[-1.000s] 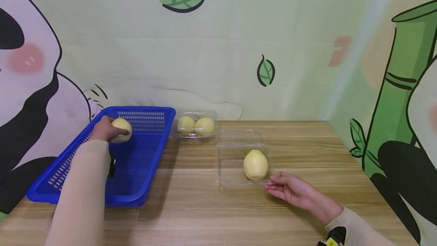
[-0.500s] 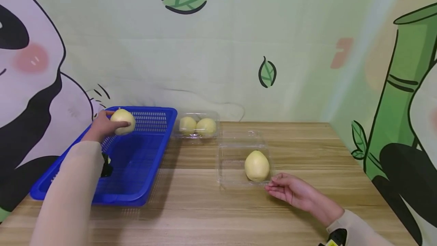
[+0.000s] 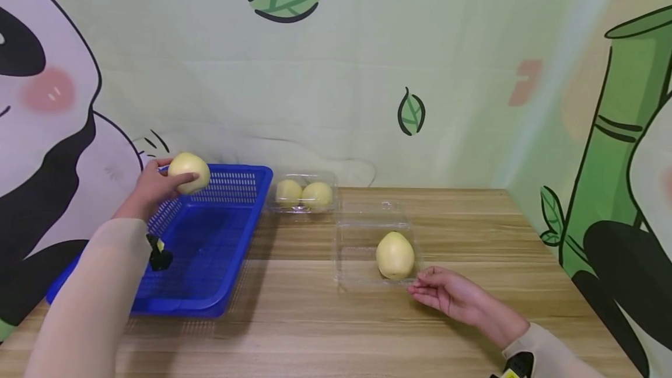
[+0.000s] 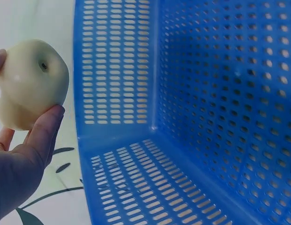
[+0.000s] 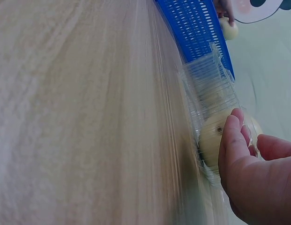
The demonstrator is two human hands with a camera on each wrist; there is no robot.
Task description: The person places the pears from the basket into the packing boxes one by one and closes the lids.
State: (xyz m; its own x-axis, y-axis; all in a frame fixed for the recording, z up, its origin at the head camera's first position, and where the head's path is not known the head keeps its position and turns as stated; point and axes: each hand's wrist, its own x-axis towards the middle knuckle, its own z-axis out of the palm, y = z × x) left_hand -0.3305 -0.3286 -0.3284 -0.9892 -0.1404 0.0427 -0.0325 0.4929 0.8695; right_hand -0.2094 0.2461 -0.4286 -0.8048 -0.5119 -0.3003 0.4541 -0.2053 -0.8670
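My left hand [image 3: 152,186] grips a pale yellow pear [image 3: 189,172] above the far left part of the blue plastic basket [image 3: 210,302]. In the left wrist view, fingers and thumb curl round the pear [image 4: 36,77], level with the basket's rim. My right hand [image 3: 454,296] pinches the near right corner of an open clear plastic clamshell box [image 3: 357,261]. One pear [image 3: 395,255] sits in the right half of that box. The right wrist view has the box edge between thumb and fingers of my right hand [image 5: 248,164]; the pear [image 5: 213,138] is partly hidden behind the fingers.
Behind, beside the basket's far right corner, stands another clear box [image 3: 303,206] with two pears [image 3: 317,195] in it. A printed cloth backdrop [image 3: 336,74] rises behind the wooden table [image 3: 315,331]. The basket's slotted walls stand up on the table's left side.
My left hand has lifted the pear up out of the basket to above its far left rim. The right hand has stayed at the box corner.
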